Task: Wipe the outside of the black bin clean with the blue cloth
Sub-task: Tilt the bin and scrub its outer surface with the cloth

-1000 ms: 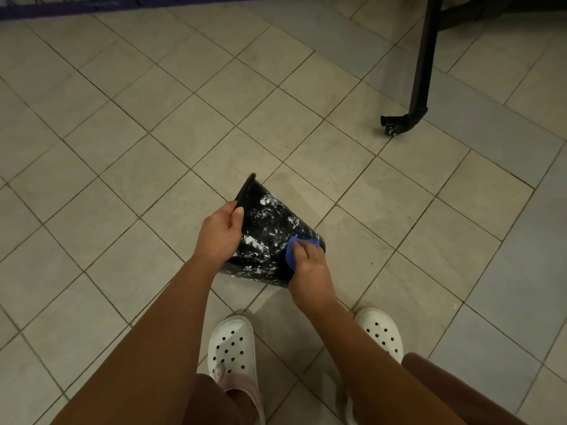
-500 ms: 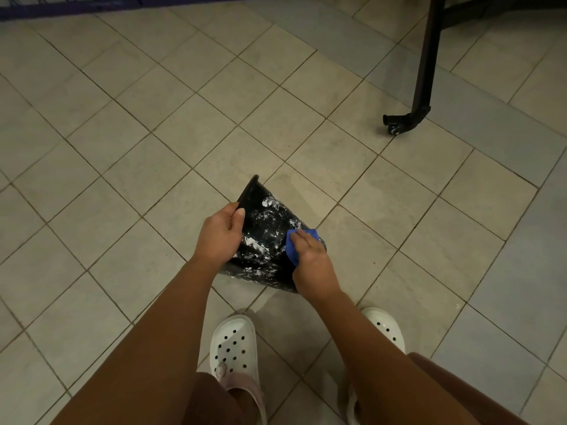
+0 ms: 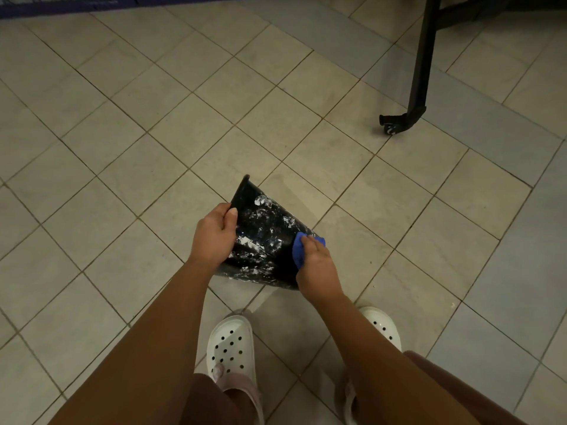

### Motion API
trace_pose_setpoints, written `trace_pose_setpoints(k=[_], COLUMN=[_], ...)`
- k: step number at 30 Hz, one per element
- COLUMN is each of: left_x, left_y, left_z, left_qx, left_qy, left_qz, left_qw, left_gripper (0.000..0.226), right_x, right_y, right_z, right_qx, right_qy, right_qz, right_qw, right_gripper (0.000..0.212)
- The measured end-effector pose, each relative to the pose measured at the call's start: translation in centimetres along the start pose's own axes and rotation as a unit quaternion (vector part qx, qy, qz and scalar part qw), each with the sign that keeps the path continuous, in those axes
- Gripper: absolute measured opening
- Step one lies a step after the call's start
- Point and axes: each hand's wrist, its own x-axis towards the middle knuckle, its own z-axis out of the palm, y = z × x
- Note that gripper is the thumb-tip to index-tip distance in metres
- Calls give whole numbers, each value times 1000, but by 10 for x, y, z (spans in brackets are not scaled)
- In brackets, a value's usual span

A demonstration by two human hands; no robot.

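Here, my left hand (image 3: 214, 234) curls round the rim end of the black bin (image 3: 267, 259), which is tipped on its side over the tiled floor (image 3: 122, 148), just ahead of my white clogs (image 3: 230, 348). My right hand (image 3: 316, 265) grips the bunched blue cloth (image 3: 299, 250), holding it against the bin's wall near the base, beside white smears (image 3: 260, 207).

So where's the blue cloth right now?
In the head view, low and centre, the blue cloth is bunched in the right hand, pressed against the right side of the black bin near its base.
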Motion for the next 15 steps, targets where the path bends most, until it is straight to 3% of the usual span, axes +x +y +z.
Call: trace_pose_setpoints(k=[5, 8, 11, 15], left_x=[9, 7, 6, 10], left_y=[3, 8, 12, 15], left_z=[-9, -10, -6, -4], left_qx=[-135, -155, -124, -139], left_qy=[-46, -85, -109, -118], left_qz=[-125, -155, -151, -160], left_qw=[982, 972, 975, 970], left_gripper=[21, 32, 53, 41], right_x=[-14, -23, -24, -27], right_y=[15, 15, 18, 24], right_z=[10, 15, 20, 33], right_qx=[-35, 87, 163, 164], right_qy=[21, 16, 54, 118], right_qz=[-82, -50, -18, 17], right_qw=[996, 995, 985, 979], right_gripper=[72, 78, 67, 44])
